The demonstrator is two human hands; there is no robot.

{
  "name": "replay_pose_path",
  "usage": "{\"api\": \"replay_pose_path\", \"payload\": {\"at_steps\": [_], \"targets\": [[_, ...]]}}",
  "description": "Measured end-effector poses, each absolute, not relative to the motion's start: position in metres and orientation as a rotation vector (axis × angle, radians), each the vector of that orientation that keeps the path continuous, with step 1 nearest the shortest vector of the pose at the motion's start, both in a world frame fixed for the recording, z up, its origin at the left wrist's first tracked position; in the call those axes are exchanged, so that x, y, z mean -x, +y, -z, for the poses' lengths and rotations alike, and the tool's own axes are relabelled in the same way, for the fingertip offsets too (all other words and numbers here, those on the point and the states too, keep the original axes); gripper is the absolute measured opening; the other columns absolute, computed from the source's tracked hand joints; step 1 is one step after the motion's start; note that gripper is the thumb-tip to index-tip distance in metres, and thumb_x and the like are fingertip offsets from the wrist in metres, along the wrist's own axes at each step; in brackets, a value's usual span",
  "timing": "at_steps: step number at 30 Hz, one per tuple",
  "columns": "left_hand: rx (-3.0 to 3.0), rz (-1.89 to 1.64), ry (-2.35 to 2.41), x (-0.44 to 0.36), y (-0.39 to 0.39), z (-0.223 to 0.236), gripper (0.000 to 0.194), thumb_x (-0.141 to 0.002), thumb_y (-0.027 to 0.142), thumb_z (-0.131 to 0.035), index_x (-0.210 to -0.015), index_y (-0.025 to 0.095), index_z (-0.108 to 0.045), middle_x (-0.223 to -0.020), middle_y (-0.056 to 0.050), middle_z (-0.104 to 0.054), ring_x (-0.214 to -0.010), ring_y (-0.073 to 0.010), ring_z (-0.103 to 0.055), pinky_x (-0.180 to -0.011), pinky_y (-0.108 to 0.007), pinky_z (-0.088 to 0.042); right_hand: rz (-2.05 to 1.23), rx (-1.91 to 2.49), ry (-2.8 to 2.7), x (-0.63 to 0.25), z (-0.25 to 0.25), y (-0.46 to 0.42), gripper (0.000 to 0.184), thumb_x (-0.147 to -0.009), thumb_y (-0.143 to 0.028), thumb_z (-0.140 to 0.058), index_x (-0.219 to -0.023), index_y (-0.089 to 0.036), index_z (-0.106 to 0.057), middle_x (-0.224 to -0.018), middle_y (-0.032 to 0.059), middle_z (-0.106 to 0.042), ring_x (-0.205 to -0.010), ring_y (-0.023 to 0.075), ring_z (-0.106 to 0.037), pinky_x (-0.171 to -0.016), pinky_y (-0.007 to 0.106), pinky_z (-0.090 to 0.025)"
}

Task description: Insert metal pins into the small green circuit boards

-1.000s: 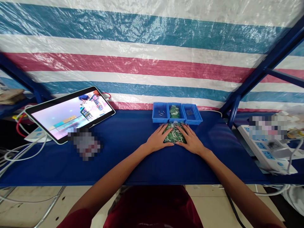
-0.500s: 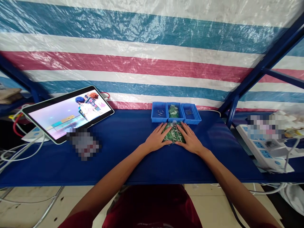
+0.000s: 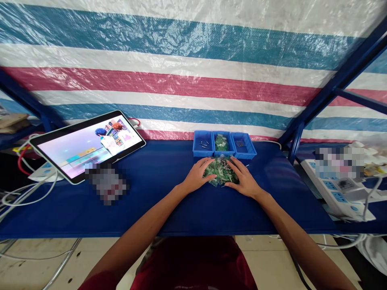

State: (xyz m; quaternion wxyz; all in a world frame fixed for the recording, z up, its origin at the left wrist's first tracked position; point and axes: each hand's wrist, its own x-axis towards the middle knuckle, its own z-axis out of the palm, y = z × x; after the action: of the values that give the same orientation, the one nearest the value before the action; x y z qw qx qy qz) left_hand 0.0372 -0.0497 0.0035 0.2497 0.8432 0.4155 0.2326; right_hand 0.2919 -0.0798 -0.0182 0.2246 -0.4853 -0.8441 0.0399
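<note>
A heap of small green pieces mixed with thin silvery metal pins or screws [image 3: 222, 171] lies on the blue table, just in front of three blue bins. My left hand [image 3: 198, 175] rests against the heap's left side, fingers apart and curved around it. On the right side my right hand [image 3: 243, 177] does the same, its thumb low and its fingers reaching over the edge. Neither hand is closed on a piece. The left blue bin [image 3: 198, 153] has a few metal pins in it. Green pieces fill the middle bin [image 3: 223, 152]; small greyish pieces lie in the right bin [image 3: 249, 152].
A tablet [image 3: 75, 141] playing a cartoon leans at the left, with white cables beside it. A blurred object [image 3: 107, 183] lies before it. Power strips [image 3: 335, 189] stand at the right. Striped sheeting [image 3: 193, 72] hangs behind, between blue metal frame bars [image 3: 298, 139].
My hands have drawn slightly apart and curled more around the heap's sides. The heap looks looser and a bit wider, with more of it showing between them.
</note>
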Motion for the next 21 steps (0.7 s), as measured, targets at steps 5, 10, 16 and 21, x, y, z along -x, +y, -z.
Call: {"api": "replay_pose_path", "payload": {"at_steps": [5,10,16,21], "targets": [[-2.296,-0.704,1.121,-0.035,-0.049,-0.003,0.058,-0.093,0.059,-0.042,-0.14,0.027,-0.043,-0.145,-0.009,-0.043,-0.135,-0.0282,-0.039,-0.111,-0.04,-0.036,-0.121,1.464,-1.994,-0.296,0.012,-0.082,0.054,-0.095,-0.054,-0.035,-0.137,-0.023,-0.049,-0.135,0.0131,-0.054,-0.128,0.0301,-0.047,-0.106,0.049,-0.038],[-2.387,-0.545,1.117,-0.037,-0.052,-0.005,0.074,-0.087,0.069,-0.044,-0.148,0.028,-0.033,-0.154,-0.007,-0.032,-0.14,-0.0323,-0.03,-0.114,-0.044,-0.03,-0.113,1.603,-1.727,-0.298,0.016,-0.078,0.053,-0.096,-0.053,-0.032,-0.126,-0.017,-0.056,-0.125,0.0163,-0.058,-0.12,0.03,-0.051,-0.104,0.05,-0.041],[-2.521,-0.41,1.074,-0.041,-0.053,-0.005,0.085,-0.084,0.074,-0.042,-0.153,0.031,-0.017,-0.16,-0.005,-0.017,-0.146,-0.0341,-0.017,-0.118,-0.049,-0.019,-0.154,1.703,-1.781,-0.292,0.026,-0.078,0.061,-0.095,-0.055,-0.031,-0.134,-0.012,-0.05,-0.142,0.0192,-0.044,-0.132,0.032,-0.041,-0.108,0.051,-0.037],[-2.519,-0.405,1.062,-0.041,-0.053,-0.005,0.082,-0.086,0.073,-0.038,-0.153,0.03,-0.017,-0.16,-0.006,-0.016,-0.146,-0.0324,-0.015,-0.119,-0.048,-0.018,-0.138,1.659,-1.774,-0.295,0.027,-0.077,0.049,-0.095,-0.038,-0.031,-0.132,-0.015,-0.053,-0.139,0.0163,-0.048,-0.129,0.03,-0.045,-0.108,0.051,-0.038]]}}
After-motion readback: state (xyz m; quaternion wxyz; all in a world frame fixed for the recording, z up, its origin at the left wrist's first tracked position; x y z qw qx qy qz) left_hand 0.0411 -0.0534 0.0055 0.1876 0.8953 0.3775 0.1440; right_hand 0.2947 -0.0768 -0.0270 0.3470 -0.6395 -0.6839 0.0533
